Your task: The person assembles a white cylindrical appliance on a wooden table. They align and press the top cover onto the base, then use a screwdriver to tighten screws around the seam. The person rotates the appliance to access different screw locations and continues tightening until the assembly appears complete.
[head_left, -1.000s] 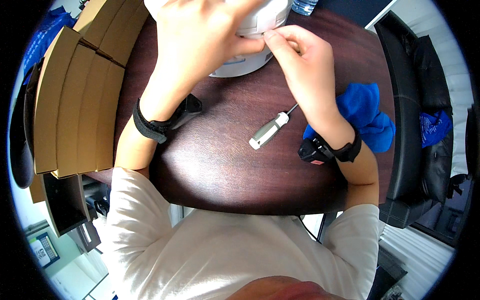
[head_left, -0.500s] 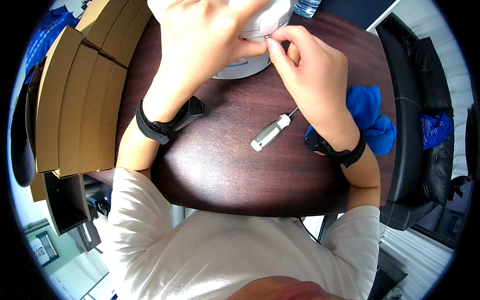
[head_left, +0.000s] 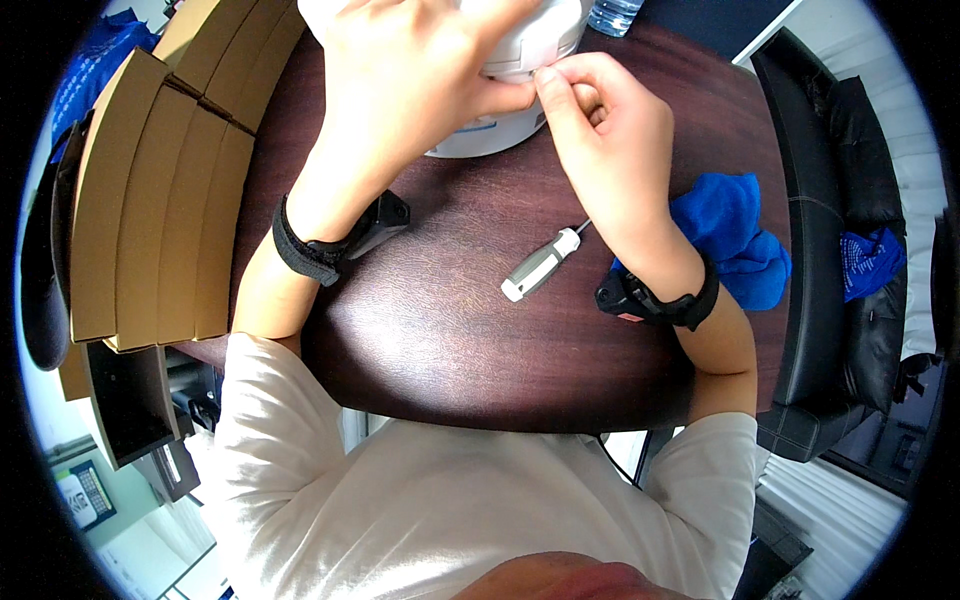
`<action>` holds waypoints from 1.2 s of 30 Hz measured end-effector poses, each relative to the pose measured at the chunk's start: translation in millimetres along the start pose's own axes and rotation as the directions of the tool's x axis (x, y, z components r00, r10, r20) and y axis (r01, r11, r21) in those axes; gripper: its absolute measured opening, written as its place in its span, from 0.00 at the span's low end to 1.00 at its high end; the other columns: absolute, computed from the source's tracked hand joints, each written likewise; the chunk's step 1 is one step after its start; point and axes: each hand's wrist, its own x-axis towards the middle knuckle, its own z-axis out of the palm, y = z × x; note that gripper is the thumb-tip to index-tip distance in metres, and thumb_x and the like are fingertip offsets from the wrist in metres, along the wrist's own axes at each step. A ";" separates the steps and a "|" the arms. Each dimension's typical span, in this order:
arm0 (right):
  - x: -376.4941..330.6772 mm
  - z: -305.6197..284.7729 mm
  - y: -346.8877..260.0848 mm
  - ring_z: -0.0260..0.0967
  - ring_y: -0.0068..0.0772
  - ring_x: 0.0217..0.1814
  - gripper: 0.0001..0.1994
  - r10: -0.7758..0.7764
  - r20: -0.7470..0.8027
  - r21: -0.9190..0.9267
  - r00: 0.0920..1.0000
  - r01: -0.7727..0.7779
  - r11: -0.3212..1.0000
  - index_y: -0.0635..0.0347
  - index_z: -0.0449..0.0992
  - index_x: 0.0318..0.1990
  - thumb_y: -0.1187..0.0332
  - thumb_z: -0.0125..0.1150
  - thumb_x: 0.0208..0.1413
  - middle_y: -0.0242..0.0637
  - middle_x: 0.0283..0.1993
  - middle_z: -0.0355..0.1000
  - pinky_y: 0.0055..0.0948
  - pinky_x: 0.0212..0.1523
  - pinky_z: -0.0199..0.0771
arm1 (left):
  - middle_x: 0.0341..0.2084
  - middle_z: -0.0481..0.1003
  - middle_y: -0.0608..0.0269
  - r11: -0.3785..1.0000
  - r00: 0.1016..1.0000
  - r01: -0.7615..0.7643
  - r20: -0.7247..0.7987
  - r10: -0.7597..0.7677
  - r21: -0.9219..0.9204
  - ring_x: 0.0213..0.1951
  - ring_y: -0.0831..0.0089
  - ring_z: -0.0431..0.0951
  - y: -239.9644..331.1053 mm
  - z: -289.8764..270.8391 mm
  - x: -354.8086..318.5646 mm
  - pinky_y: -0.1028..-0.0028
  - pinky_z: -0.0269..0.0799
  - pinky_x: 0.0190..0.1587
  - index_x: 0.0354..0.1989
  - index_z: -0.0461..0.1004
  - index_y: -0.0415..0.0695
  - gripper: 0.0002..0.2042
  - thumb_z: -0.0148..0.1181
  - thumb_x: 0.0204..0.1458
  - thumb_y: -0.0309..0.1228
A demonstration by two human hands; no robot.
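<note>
A white rounded appliance (head_left: 485, 142) stands at the far edge of the view, its top cut off by the frame. My left hand (head_left: 405, 90) grips it from the left, thumb pressed along its front and fingers over the upper part. Thumb and forefinger of my right hand (head_left: 618, 135) pinch together at the appliance's front edge, close to the left thumb. Whatever sits between them is too small and covered to name. Just below the right hand a screwdriver (head_left: 538, 268) with a grey and white handle lies on the table, its shaft tip hidden behind my wrist.
Brown cardboard boxes (head_left: 150, 220) line the left side of the dark wooden table (head_left: 450, 340). A blue cloth (head_left: 745, 240) lies right of my right wrist. Behind the appliance is a clear plastic bottle (head_left: 613, 15). A black sofa (head_left: 815, 240) stands beyond the table's right edge.
My right hand has turned slightly, with its knuckles and wrist shifting left while the pinch stays at the appliance's edge. The left hand has stayed in place.
</note>
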 end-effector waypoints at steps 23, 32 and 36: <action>3.1 -8.0 3.0 0.72 0.34 0.24 0.07 -0.474 0.031 -0.373 0.880 0.450 0.811 0.51 0.71 0.32 0.67 0.65 0.49 0.31 0.24 0.70 0.33 0.23 0.70 | 0.25 0.69 0.59 0.999 0.993 0.053 0.103 -0.052 -0.001 0.27 0.63 0.74 3.1 -6.9 2.8 0.70 0.71 0.29 0.49 0.76 0.54 0.28 0.62 0.41 0.57; -3.3 8.7 9.4 0.67 0.32 0.14 0.06 -0.059 -0.072 0.093 0.996 0.065 0.994 0.57 0.74 0.30 0.67 0.64 0.54 0.35 0.15 0.67 0.30 0.18 0.66 | 0.26 0.69 0.58 0.999 0.992 0.046 0.113 -0.048 0.022 0.27 0.64 0.75 2.4 -8.1 4.1 0.70 0.71 0.30 0.49 0.76 0.54 0.28 0.63 0.40 0.56; -1.7 3.8 8.0 0.67 0.32 0.15 0.06 -0.025 -0.042 0.087 0.999 0.029 0.996 0.57 0.75 0.30 0.67 0.64 0.53 0.35 0.15 0.67 0.30 0.19 0.66 | 0.25 0.69 0.58 0.999 0.993 0.053 0.101 -0.054 0.014 0.28 0.63 0.75 3.8 -8.4 3.9 0.69 0.71 0.30 0.49 0.76 0.54 0.28 0.63 0.40 0.56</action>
